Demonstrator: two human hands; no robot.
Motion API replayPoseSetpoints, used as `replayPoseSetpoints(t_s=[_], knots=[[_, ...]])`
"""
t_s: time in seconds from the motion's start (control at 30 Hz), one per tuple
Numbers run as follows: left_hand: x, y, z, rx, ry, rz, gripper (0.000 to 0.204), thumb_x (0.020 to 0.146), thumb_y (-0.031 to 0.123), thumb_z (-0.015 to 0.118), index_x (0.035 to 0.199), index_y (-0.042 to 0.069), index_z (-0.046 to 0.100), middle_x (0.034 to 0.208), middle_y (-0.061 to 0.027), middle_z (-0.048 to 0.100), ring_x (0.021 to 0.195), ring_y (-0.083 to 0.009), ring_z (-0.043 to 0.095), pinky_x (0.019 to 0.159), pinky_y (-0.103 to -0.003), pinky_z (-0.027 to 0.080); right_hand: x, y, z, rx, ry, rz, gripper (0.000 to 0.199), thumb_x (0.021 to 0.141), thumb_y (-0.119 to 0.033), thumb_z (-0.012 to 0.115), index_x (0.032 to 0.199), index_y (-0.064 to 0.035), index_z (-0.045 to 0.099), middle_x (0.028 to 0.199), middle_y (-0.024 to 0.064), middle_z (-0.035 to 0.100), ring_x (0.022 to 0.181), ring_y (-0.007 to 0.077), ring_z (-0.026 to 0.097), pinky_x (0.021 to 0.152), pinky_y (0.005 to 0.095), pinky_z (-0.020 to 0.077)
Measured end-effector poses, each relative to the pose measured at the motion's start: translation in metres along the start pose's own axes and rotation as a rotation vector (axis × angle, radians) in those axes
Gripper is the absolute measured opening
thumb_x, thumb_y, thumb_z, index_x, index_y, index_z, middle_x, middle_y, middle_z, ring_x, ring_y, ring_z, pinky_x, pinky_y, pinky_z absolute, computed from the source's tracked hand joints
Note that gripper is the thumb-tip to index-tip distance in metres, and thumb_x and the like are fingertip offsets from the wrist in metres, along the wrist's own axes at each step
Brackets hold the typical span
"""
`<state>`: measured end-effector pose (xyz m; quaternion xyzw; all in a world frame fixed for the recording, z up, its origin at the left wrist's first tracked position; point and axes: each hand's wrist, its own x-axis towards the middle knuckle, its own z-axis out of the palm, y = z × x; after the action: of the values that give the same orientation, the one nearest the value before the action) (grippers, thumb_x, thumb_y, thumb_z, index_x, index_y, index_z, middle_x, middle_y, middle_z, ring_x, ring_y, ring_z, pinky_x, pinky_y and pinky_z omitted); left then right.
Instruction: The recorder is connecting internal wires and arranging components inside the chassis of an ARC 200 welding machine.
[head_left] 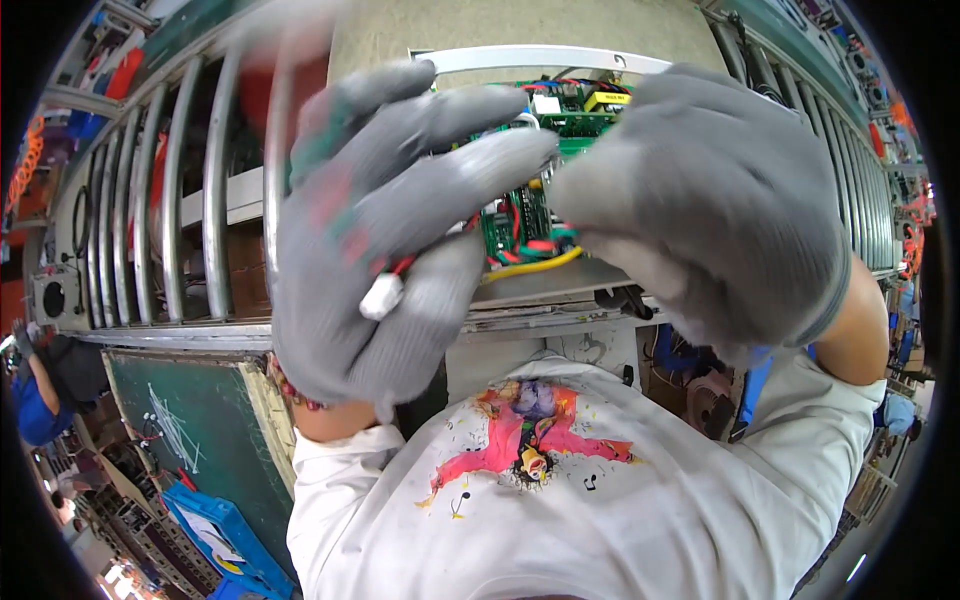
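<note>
Both my hands wear grey knit gloves, raised over an open unit with green circuit boards (585, 125). My left hand (400, 220) has its fingers reaching toward the right hand. Between its thumb and fingers a white wire connector (382, 297) sticks out, with a short stretch of red and black wire beside it. My right hand (710, 210) is closed, fingertips pinched together close to the left fingertips. Whatever it pinches is hidden. Below the fingertips, red, green and yellow wires (540, 262) run along the unit's near side. The gloves cover much of the boards.
Metal rollers (215, 190) flank the work spot at left, more rollers (850, 160) at right. A beige board (520, 25) lies beyond the unit's white frame edge (540, 58). At lower left are a green bench top (195, 430) and a blue tray (225, 540). Another person (45, 400) is at far left.
</note>
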<state>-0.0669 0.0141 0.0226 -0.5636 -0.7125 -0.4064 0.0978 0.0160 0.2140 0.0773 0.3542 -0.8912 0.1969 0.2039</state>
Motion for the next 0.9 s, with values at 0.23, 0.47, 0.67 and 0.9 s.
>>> replayPoseSetpoints(t_s=[0.23, 0.47, 0.67, 0.9], knots=[[-0.014, -0.018, 0.016, -0.359, 0.236, -0.190, 0.019, 0.070, 0.014, 0.058, 0.076, 0.001, 0.069, 0.101, -0.0131, 0.066, 0.096, -0.0243, 0.056, 0.087, -0.036, 0.043, 0.005, 0.007, -0.010, 0.425, -0.352, 0.495, 0.019, 0.083, -0.017, 0.065, 0.095, -0.0021, 0.068, 0.075, 0.0151, 0.065, 0.068, 0.0347, 0.062, 0.062, 0.0452, 0.0485], [-0.037, 0.004, 0.037, -0.416, 0.588, -0.407, 0.030, 0.089, 0.014, 0.057, 0.111, -0.007, 0.058, 0.117, -0.0199, 0.060, 0.098, -0.0199, 0.061, 0.090, -0.033, 0.049, 0.033, 0.011, -0.002, 0.357, -0.720, 0.458, 0.020, 0.086, -0.009, 0.055, 0.092, 0.0035, 0.070, 0.069, 0.0131, 0.065, 0.054, 0.0166, 0.055, 0.049, 0.0250, 0.0407], [-0.077, 0.055, 0.074, 0.062, 0.858, -0.071, 0.024, 0.091, 0.007, 0.061, 0.109, -0.008, 0.062, 0.099, -0.0155, 0.064, 0.086, -0.0204, 0.062, 0.075, -0.027, 0.049, 0.043, -0.022, -0.002, -0.009, -0.878, 0.638, 0.023, 0.095, -0.017, 0.059, 0.093, 0.0039, 0.069, 0.079, 0.0119, 0.069, 0.062, 0.0190, 0.061, 0.059, 0.0326, 0.0525], [-0.074, 0.056, 0.119, 0.001, 0.855, -0.415, 0.027, 0.080, 0.008, 0.079, 0.103, -0.001, 0.069, 0.061, 0.0006, 0.058, 0.050, -0.0028, 0.046, 0.047, -0.018, 0.037, 0.039, 0.009, 0.001, 0.332, -0.832, 0.330, 0.024, 0.094, -0.019, 0.060, 0.094, 0.0030, 0.070, 0.087, 0.0128, 0.070, 0.070, 0.0207, 0.064, 0.064, 0.0328, 0.0549]])
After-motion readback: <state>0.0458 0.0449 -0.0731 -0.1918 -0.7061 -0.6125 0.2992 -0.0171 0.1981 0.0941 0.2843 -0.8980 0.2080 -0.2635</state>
